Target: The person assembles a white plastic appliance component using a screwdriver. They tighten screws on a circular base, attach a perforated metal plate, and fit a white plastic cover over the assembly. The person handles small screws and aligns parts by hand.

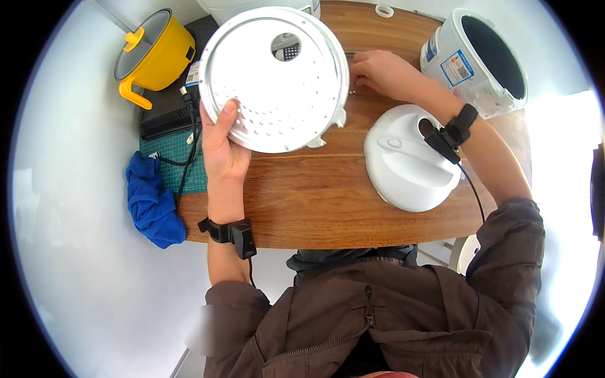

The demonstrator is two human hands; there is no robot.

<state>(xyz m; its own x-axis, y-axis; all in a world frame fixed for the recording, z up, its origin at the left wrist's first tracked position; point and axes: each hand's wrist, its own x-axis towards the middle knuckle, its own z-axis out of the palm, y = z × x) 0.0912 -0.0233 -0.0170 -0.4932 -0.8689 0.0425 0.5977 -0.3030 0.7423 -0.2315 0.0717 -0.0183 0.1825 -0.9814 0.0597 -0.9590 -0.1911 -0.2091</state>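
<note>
My left hand [222, 143] holds a round white perforated metal plate [277, 79] by its lower left rim, tilted up above the wooden table [302, 201]. The plate has a round hole near its top and several small holes across it. My right hand [381, 71] rests on the table just right of the plate, fingers curled over something small that I cannot make out. A white cooker lid [406, 160] lies below my right wrist. A white cooker body [482, 60] with a dark inside stands at the far right.
A yellow pot [157, 53] with a grey lid stands at the far left. A green cutting mat [173, 157] with black cables and a blue cloth [151, 201] lie at the table's left edge. A small white ring [384, 11] sits at the far edge.
</note>
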